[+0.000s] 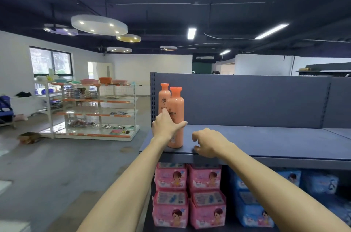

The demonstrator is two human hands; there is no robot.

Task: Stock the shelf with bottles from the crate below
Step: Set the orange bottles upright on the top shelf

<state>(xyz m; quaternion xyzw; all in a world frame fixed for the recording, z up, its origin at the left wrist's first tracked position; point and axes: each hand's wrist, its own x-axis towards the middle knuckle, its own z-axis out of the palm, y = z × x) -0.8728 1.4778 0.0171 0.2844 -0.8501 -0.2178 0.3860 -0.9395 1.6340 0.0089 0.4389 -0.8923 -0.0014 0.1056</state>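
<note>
Two orange bottles stand upright at the left end of the grey top shelf [266,142]. My left hand [165,126] grips the front bottle [176,106] around its lower body, thumb on its right side. The rear bottle [164,95] stands just behind and to the left, close against the back panel. My right hand [208,144] hovers at the shelf's front edge, right of the front bottle, fingers loosely curled and holding nothing. The crate is out of view.
Pink packs [190,193] and blue packs [266,203] fill the lower shelf. The grey back panel [247,98] rises behind the top shelf. A white and orange rack [91,110] stands across the floor to the left.
</note>
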